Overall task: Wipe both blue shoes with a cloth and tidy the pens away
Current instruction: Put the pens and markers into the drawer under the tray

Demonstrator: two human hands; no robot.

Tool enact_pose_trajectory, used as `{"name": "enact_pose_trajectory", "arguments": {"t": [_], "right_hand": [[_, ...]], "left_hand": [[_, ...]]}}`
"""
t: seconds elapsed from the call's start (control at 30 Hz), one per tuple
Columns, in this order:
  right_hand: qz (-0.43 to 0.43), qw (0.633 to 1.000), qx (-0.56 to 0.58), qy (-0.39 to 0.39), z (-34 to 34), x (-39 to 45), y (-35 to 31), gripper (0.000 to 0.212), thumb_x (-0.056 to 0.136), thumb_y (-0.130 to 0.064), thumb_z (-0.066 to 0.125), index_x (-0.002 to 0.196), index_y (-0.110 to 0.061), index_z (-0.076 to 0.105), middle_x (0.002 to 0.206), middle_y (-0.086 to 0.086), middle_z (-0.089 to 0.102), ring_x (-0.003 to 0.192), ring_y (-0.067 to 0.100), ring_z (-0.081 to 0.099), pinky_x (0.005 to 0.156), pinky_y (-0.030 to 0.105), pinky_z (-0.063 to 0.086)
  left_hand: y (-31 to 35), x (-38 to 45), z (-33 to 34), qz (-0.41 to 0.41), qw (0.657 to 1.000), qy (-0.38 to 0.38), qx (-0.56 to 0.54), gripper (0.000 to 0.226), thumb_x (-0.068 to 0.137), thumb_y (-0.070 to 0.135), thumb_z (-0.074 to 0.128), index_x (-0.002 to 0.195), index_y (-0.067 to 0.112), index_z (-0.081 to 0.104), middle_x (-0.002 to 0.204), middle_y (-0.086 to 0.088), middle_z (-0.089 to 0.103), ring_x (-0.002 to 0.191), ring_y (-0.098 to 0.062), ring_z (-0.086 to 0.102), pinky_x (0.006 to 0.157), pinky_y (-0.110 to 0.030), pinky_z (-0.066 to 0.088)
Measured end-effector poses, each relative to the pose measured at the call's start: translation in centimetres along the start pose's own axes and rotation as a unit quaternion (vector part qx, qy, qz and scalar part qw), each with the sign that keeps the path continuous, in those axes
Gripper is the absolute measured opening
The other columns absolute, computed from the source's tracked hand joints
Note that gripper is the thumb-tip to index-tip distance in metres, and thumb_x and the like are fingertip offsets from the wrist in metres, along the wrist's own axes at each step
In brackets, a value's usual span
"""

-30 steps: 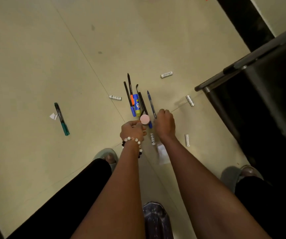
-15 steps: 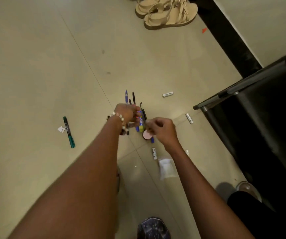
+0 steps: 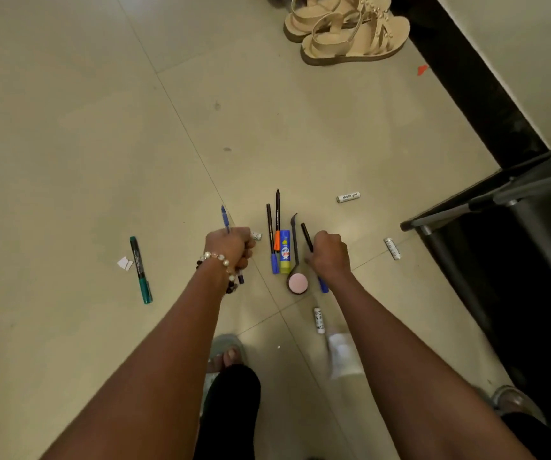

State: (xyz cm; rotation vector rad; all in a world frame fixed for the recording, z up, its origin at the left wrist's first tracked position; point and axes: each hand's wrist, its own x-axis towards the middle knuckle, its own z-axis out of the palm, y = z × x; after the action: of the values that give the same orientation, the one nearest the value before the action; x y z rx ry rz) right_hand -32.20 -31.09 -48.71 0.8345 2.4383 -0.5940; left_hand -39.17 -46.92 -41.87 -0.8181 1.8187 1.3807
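While the left hand (image 3: pixel 231 247) grips a blue pen (image 3: pixel 225 220), the right hand (image 3: pixel 328 255) grips a black pen (image 3: pixel 307 235); bare floor (image 3: pixel 85 144) lies far-left, a dark bin (image 3: pixel 513 260) right.

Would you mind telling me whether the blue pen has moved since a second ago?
Yes. The left hand now holds the blue pen, left of the glue stick; earlier it lay right of it.

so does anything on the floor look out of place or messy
Yes. White batteries lie scattered singly over the floor around the pen cluster, and a green marker lies off alone to the left beside torn paper scraps. Nothing looks spilled or broken.
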Motion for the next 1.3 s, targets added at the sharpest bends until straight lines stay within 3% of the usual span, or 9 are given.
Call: {"name": "enact_pose_trajectory", "arguments": {"t": [0.17,0.27,0.43,0.57,0.77,0.97,1.1,1.23,1.3], "right_hand": [[0.052,0.974,0.193,0.108,-2.0,-1.3,-1.6,0.014,0.08,-0.014,0.068,0.087,-0.004,0.061,0.086,0.011,0.062,0.081,0.024,0.058,0.056,0.026,0.041],[-0.013,0.917,0.398,0.014,-4.6,-3.5,-4.4,0.007,0.077,-0.008,0.071,0.081,-0.007,0.065,0.075,0.007,0.067,0.069,0.018,0.066,0.06,0.028,0.056],[-0.052,0.882,0.46,-0.083,-5.4,-4.1,-5.7,0.011,0.08,-0.009,0.074,0.086,-0.002,0.069,0.076,0.012,0.071,0.068,0.02,0.07,0.066,0.029,0.059],[-0.013,0.96,0.268,0.084,-3.0,0.7,-6.0,0.01,0.084,-0.014,0.068,0.082,-0.004,0.068,0.082,0.009,0.069,0.083,0.023,0.064,0.073,0.034,0.053],[-0.063,0.994,-0.046,0.071,-1.4,3.9,-7.4,0.019,0.089,-0.024,0.06,0.097,-0.007,0.06,0.103,0.012,0.064,0.106,0.031,0.051,0.082,0.034,0.037],[-0.039,0.996,-0.017,0.075,-2.0,4.0,-7.5,0.02,0.082,-0.028,0.063,0.082,-0.014,0.049,0.097,0.01,0.064,0.101,0.031,0.051,0.081,0.035,0.033],[-0.028,0.978,0.207,0.022,-4.1,2.5,-8.0,0.03,0.076,-0.027,0.07,0.067,-0.002,0.056,0.068,0.011,0.058,0.074,0.029,0.058,0.064,0.034,0.04],[-0.072,0.949,0.287,-0.111,-5.3,-2.2,-8.0,0.027,0.078,-0.022,0.073,0.077,0.003,0.068,0.069,0.005,0.066,0.059,0.007,0.059,0.054,0.02,0.044],[-0.091,0.928,0.323,-0.163,-4.9,-3.4,-7.3,0.026,0.081,-0.018,0.073,0.08,0.007,0.067,0.064,0.0,0.066,0.053,0.001,0.062,0.052,0.014,0.044]], "left_hand": [[-0.2,-0.5,1.6,0.029,0.999,-0.045,-0.002,0.012,0.093,0.018,0.061,0.085,0.009,0.061,0.076,-0.007,0.061,0.06,-0.012,0.052,0.046,-0.019,0.037],[-0.2,-0.6,2.0,0.031,0.996,-0.078,0.006,0.024,0.09,0.036,0.064,0.086,0.013,0.065,0.084,-0.007,0.07,0.074,-0.018,0.065,0.051,-0.024,0.039],[0.1,-0.6,0.5,0.0,0.999,-0.042,0.006,0.022,0.094,0.029,0.056,0.088,0.012,0.067,0.08,-0.003,0.071,0.067,-0.016,0.065,0.053,-0.024,0.039],[-0.3,0.4,-1.3,-0.006,0.999,0.004,-0.032,0.022,0.097,0.023,0.05,0.088,0.009,0.064,0.069,0.0,0.063,0.057,-0.013,0.056,0.053,-0.025,0.04],[-1.6,0.8,-1.9,-0.041,0.996,0.005,-0.076,0.021,0.095,0.027,0.053,0.085,0.01,0.062,0.062,0.0,0.049,0.05,-0.012,0.04,0.051,-0.025,0.04],[-1.6,0.7,-1.3,0.004,0.998,0.005,-0.062,0.022,0.091,0.021,0.064,0.075,0.011,0.053,0.06,-0.003,0.043,0.043,-0.012,0.033,0.038,-0.017,0.029],[-1.2,0.8,-1.2,0.015,0.997,0.036,-0.063,0.011,0.093,0.014,0.059,0.084,0.008,0.062,0.065,-0.007,0.055,0.047,-0.014,0.045,0.038,-0.017,0.035],[-0.7,0.3,-0.7,-0.031,0.992,-0.057,-0.11,0.023,0.101,0.024,0.047,0.1,0.006,0.062,0.095,-0.015,0.067,0.082,-0.03,0.066,0.07,-0.043,0.057],[-0.7,-0.3,-0.8,-0.057,0.986,-0.109,-0.113,0.029,0.102,0.028,0.046,0.102,0.004,0.063,0.096,-0.016,0.069,0.083,-0.033,0.068,0.07,-0.051,0.057]]}}
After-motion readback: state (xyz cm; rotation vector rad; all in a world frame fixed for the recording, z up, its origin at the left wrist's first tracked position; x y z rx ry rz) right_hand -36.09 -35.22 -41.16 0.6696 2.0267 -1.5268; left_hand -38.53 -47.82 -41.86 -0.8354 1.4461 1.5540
